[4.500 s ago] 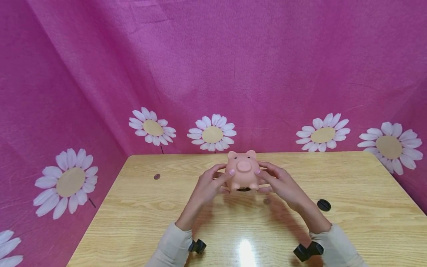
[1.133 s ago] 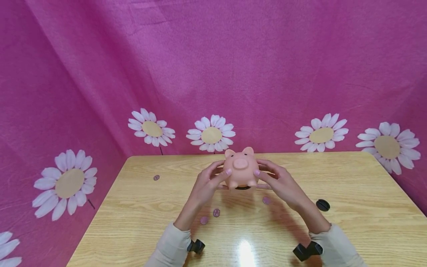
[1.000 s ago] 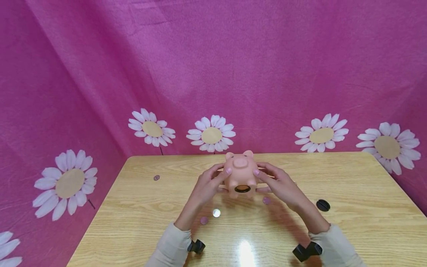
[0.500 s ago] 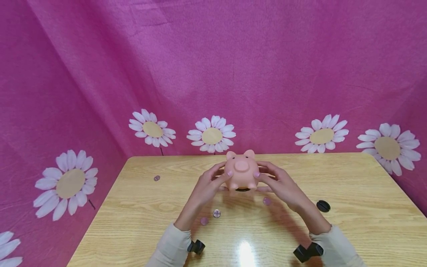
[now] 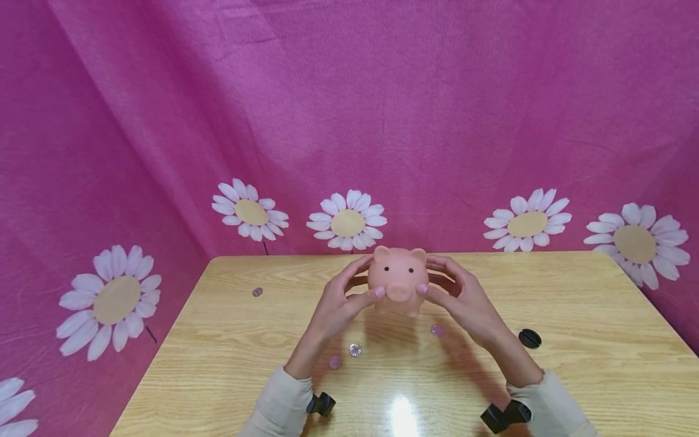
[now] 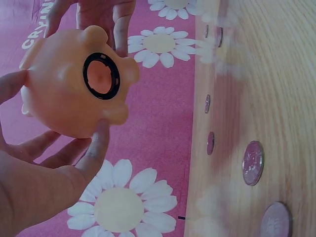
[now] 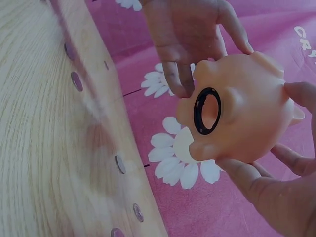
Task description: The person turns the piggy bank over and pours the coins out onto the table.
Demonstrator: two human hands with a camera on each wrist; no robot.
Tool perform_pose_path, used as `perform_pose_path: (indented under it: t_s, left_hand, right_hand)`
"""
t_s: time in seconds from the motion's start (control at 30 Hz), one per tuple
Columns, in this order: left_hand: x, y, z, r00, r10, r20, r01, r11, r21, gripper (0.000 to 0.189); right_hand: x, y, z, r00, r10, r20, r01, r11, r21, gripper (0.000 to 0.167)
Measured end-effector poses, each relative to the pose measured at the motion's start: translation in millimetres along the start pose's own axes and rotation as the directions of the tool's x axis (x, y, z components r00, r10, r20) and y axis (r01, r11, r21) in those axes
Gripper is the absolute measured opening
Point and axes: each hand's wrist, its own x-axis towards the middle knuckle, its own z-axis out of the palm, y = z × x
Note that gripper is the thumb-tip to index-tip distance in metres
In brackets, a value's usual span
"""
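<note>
A pink piggy bank (image 5: pixel 397 276) is held up above the table between both hands, its snout toward the head camera. On one side the left hand (image 5: pixel 340 303) grips it, thumb beside the snout and fingers round the flank. Opposite, the right hand (image 5: pixel 461 303) holds it the same way. Both wrist views show a round black-rimmed hole (image 6: pixel 101 76) uncovered in its underside; the head view does not show this hole. On the wood below lie a silver coin (image 5: pixel 355 350) and a reddish coin (image 5: pixel 335 362) near the left forearm, and another coin (image 5: pixel 437 330) near the right hand.
A black round plug (image 5: pixel 530 338) lies on the wooden table (image 5: pixel 218 364) right of the right forearm. Further back on the left is one small coin-like piece (image 5: pixel 257 292). A pink cloth with daisies (image 5: pixel 347 223) hangs behind the table.
Two coins near the left forearm have appeared since the oldest frame. The piggy bank has rocked: its hole faced the head camera a second ago, and now the snout is tipped down.
</note>
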Motion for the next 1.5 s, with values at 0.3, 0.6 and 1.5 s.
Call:
perform_pose_path:
  t_s: [0.3, 0.6, 1.5]
  left_hand:
    - [-0.4, -8.5, 5.2, 0.993, -0.115, -0.003, 0.115, 0.993, 0.000, 0.066]
    - [-0.4, 3.2, -2.3, 0.962, 0.271, -0.030, -0.271, 0.939, -0.212, 0.081]
    - [1.0, -1.1, 0.0, 0.990, 0.138, -0.003, -0.137, 0.983, -0.123, 0.079]
  right_hand:
    - [0.0, 12, 0, 0.988, 0.144, 0.055, -0.143, 0.990, -0.020, 0.056]
    - [1.4, 1, -6, 0.950, -0.308, 0.039, 0.303, 0.948, 0.098, 0.071]
    - [2.0, 5, -3, 0.998, -0.058, -0.016, 0.057, 0.997, -0.043, 0.052]
